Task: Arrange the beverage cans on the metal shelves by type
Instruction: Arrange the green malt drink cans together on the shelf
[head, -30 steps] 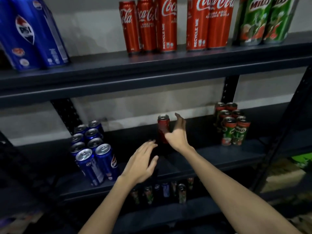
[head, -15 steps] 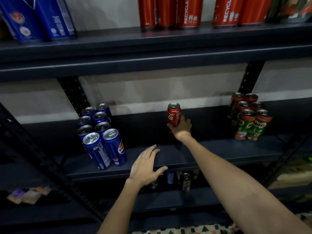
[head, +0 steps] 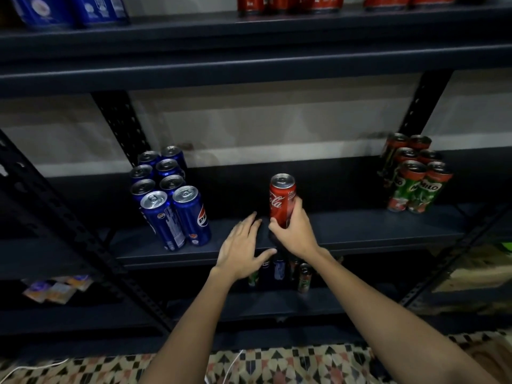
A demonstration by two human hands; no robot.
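Head view: right hand (head: 295, 234) wrapped round an upright Coke can (head: 282, 199), mid middle shelf (head: 360, 231), long axis vertical. Left hand (head: 243, 245) just beside, fingers spread flat on shelf, holding nothing. Bare room between Pepsi cans (head: 171, 200) leftward and Milo cans (head: 415, 178) rightward; front edge near.

Far above the hands, the top-shelf blue cans (head: 72, 9) and red cans (head: 291, 2) are cut off by the upper edge. Just below the hands, the small cans (head: 279, 268) on the lower shelf are dim and partly hidden. The right hand (head: 295, 234) covers the Coca-Cola can (head: 281, 198) base.
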